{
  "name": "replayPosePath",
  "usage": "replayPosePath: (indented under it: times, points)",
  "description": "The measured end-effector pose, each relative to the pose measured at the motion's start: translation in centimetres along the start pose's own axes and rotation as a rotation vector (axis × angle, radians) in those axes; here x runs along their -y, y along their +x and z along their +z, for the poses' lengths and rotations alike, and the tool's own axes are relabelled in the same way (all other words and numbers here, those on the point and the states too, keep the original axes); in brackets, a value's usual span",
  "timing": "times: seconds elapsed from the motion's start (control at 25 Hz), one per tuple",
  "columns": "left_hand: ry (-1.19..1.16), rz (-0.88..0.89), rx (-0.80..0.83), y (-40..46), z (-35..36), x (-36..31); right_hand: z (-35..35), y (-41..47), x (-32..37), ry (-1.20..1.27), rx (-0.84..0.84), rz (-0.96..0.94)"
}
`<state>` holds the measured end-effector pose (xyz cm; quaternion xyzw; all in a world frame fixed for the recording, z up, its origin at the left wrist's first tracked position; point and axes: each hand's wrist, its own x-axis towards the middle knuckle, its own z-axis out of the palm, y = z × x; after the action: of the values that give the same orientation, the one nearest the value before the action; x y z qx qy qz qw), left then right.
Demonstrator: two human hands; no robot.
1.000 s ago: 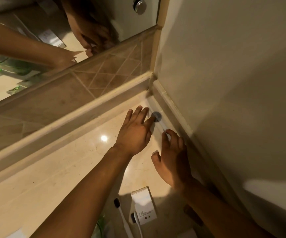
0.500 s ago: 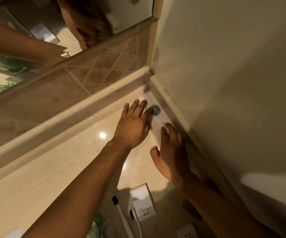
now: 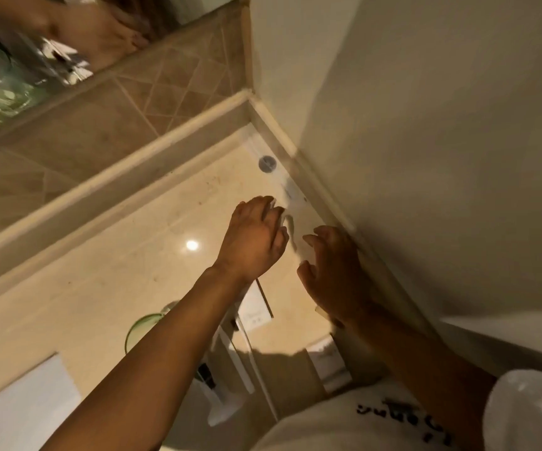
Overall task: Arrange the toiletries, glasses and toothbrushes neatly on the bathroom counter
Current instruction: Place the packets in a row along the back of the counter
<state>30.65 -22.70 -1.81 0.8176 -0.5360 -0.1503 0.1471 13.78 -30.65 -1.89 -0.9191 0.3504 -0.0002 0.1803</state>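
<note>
Toothbrushes [image 3: 240, 362] and a small white box [image 3: 256, 309] lie nearest on the table [image 3: 100, 288], under the left forearm. Beyond the box, left hand [image 3: 255, 242] and right hand [image 3: 333, 271] hover with fingers loosely spread, holding nothing. Flat packet [image 3: 290, 196] (blurred) lies past the fingertips, long axis along the wall, left grip slightly nearer.

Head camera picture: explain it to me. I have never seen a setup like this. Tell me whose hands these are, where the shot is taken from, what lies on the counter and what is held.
No machine here: a person wears the camera on the head, looking down at their own left hand and right hand. Both hover empty, fingers spread, over a beige bathroom counter. A long white packet lies along the wall. Nearer lie a small white box, toothbrushes and a green glass.
</note>
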Motion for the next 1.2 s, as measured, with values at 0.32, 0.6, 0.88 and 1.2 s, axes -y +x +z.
replayPosePath:
  times: [0.32, 0.6, 0.88, 1.2]
  points:
    - [-0.218, -0.051, 0.027, -9.6, 2.9, -11.7, -1.5, -11.4, -6.5, 0.057, -0.023, 0.122]
    - [-0.294, 0.075, 0.274, -13.0, 6.1, -16.5, 0.4, -15.4, -8.3, -0.217, 0.164, 0.228]
    - [-0.300, -0.002, 0.299, -12.4, 7.9, -18.3, 0.5, -15.4, -7.7, -0.264, 0.213, 0.201]
    - [-0.501, -0.288, 0.351, -11.9, 6.9, -18.9, 0.0, -14.1, -8.6, 0.248, 0.280, 0.485]
